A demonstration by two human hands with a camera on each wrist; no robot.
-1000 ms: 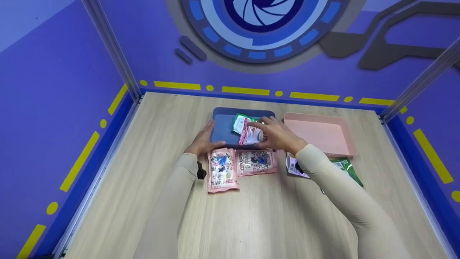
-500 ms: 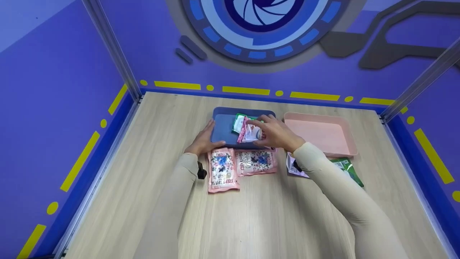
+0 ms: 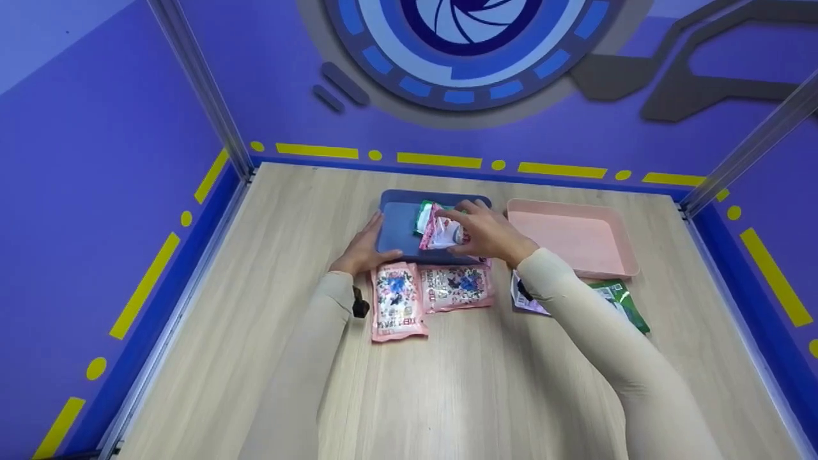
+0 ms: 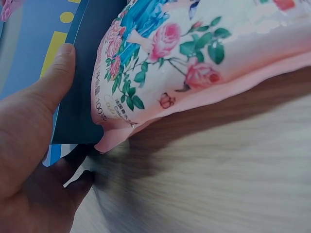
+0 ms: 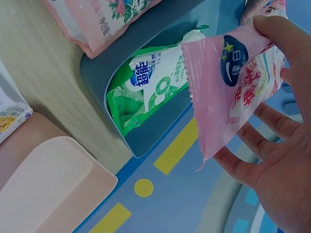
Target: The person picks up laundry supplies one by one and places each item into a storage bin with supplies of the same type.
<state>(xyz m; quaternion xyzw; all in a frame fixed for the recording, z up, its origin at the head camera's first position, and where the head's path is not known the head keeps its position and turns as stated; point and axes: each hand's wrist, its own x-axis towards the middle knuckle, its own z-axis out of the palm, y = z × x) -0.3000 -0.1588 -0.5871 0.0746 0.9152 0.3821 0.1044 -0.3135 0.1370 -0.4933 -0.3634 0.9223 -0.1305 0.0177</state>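
Desk (image 3: 275, 255), carrying a blue tray (image 3: 395, 239), the landmark; a pink tray (image 3: 562, 236) stands just to its right. Before its front wall lie two floral packets, one lengthwise (image 3: 397, 303), one crosswise (image 3: 457, 287). The left hand (image 3: 365, 249) brackets the blue tray's front left corner, thumb and fingers apart, probably to steady it. Inside the blue tray rests a green-and-white sachet marked 超能 (image 5: 158, 80). Above its right half, a pink-and-white sachet (image 5: 223, 92) is clamped between thumb and fingers of the right hand (image 3: 495, 236), presumably pinched toward one end so the other hangs free.
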